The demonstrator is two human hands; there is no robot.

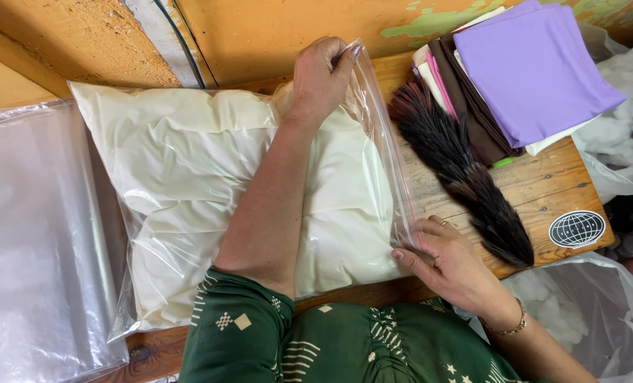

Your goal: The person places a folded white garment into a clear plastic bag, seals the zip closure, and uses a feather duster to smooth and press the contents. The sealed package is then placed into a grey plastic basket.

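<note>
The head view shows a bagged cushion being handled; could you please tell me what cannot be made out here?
- Cushion, head view: its middle is hidden by the left forearm.
- Zip strip of the clear bag: too thin to tell whether it is sealed.
- Stack of folded fabric: cut off by the top edge.

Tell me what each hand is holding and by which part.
Both hold the clear plastic bag around the cream pillow: the left hand pinches its zip edge at the far corner, the right hand at the near corner.

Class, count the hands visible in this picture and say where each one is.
2. The left hand grips the clear zip bag at its far corner; the right hand pinches its near corner.
</note>
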